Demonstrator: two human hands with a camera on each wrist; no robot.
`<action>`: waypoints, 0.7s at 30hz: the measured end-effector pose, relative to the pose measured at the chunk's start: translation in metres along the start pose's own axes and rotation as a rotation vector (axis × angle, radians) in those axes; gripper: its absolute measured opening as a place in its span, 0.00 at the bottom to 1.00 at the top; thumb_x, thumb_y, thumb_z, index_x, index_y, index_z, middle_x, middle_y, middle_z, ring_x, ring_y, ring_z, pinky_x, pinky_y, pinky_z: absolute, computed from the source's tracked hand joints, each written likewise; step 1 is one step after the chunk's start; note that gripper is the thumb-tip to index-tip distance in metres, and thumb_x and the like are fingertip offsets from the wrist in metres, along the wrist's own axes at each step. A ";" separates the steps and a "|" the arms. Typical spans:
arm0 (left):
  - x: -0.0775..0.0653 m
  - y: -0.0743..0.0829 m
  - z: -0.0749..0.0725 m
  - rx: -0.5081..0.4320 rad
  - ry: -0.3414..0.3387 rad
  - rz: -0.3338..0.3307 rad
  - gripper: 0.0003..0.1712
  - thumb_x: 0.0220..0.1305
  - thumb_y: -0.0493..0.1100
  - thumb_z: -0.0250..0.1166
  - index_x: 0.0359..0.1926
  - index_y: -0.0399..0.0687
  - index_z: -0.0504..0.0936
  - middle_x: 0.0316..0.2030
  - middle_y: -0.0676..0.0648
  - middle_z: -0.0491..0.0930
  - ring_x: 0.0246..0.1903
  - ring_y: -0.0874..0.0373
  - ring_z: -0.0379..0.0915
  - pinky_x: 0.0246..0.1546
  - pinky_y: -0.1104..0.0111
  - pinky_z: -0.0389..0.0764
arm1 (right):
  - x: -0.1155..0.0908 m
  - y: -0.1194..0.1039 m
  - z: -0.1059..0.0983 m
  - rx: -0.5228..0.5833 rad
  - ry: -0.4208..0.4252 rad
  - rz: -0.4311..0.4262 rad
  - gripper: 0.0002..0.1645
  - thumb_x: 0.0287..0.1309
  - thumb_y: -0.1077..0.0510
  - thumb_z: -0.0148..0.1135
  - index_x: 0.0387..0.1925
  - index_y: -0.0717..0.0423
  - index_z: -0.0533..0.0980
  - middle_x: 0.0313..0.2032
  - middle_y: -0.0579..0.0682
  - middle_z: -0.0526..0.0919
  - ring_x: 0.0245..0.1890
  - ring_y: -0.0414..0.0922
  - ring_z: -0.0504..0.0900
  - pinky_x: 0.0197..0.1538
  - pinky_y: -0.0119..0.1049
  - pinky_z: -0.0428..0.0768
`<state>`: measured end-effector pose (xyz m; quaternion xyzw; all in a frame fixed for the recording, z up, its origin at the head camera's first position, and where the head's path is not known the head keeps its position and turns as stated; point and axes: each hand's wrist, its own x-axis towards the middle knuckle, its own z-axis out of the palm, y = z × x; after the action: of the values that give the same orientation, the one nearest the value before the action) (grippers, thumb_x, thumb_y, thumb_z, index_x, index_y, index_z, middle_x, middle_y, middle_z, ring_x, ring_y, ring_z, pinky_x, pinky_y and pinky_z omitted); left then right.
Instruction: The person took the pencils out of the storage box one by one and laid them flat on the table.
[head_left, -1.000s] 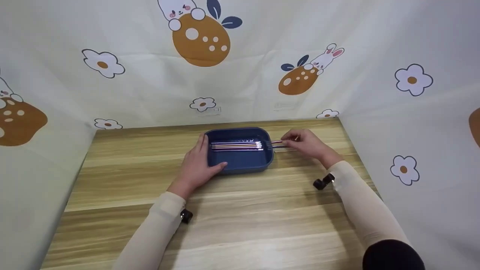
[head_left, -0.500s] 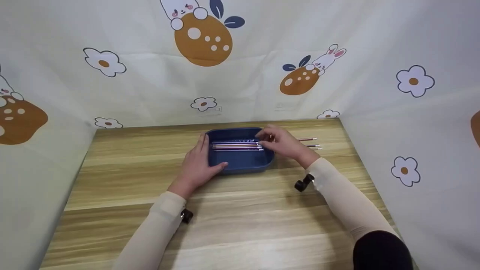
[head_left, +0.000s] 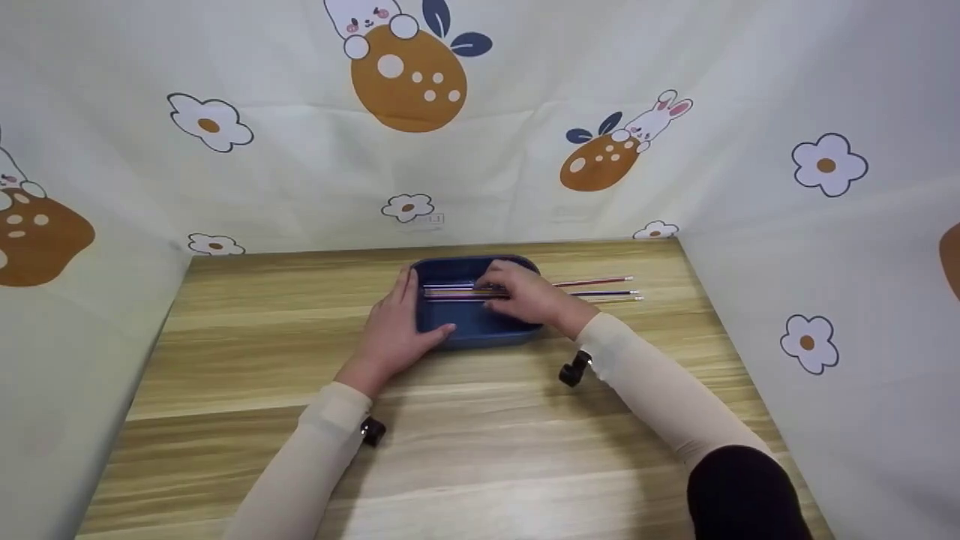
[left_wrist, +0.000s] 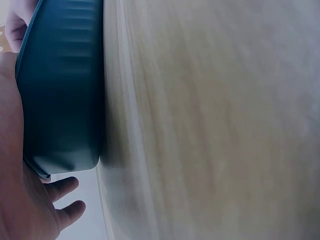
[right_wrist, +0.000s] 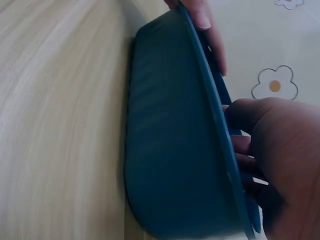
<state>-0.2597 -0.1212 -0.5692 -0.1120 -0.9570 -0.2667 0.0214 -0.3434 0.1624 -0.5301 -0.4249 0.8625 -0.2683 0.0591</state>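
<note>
A dark blue rectangular tub [head_left: 480,334] stands on the wooden table. My left hand [head_left: 390,330] grips its left end, thumb over the front rim and fingers at the left wall. Several striped pencils [head_left: 446,293] lie side by side in the tub. My right hand [head_left: 521,296] reaches over the tub's right end, its bent fingers and thumb to either side of the pencils. Whether it pinches any I cannot tell; the right wrist view shows the fingers [right_wrist: 245,162] dipping behind the rim. The hand covers the pencils' eraser ends.
Three pencils lie on the table right of the tub: a red one [head_left: 600,282], a dark blue one [head_left: 611,292] and a lighter one [head_left: 622,300]. A printed cloth [head_left: 495,165] hangs behind and along both sides of the wooden table [head_left: 465,435].
My right hand has let go of the pencils at the right, leaving them on the table, and has moved left into the tub over the pencils there. The left hand and tub have stayed put.
</note>
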 end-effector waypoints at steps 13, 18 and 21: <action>0.000 0.000 0.001 -0.004 0.005 -0.010 0.74 0.66 0.77 0.71 0.89 0.35 0.44 0.89 0.38 0.41 0.77 0.28 0.64 0.78 0.39 0.65 | 0.018 0.010 0.019 0.009 -0.045 0.021 0.19 0.69 0.60 0.74 0.59 0.59 0.86 0.51 0.53 0.83 0.53 0.51 0.81 0.60 0.48 0.80; 0.000 0.000 0.001 -0.005 0.005 -0.012 0.74 0.66 0.76 0.72 0.89 0.36 0.44 0.89 0.38 0.41 0.77 0.28 0.64 0.77 0.38 0.65 | 0.021 0.002 0.020 -0.023 -0.086 0.056 0.19 0.70 0.61 0.74 0.61 0.59 0.86 0.52 0.55 0.83 0.56 0.54 0.81 0.65 0.51 0.79; 0.000 0.000 0.001 -0.002 0.009 -0.006 0.74 0.65 0.76 0.71 0.89 0.35 0.44 0.89 0.37 0.42 0.76 0.28 0.65 0.77 0.38 0.66 | 0.021 0.000 0.021 -0.051 -0.087 0.054 0.19 0.69 0.63 0.74 0.60 0.59 0.87 0.51 0.56 0.83 0.56 0.55 0.81 0.65 0.52 0.79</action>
<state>-0.2595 -0.1205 -0.5706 -0.1078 -0.9569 -0.2684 0.0247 -0.3495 0.1372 -0.5451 -0.4141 0.8768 -0.2260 0.0928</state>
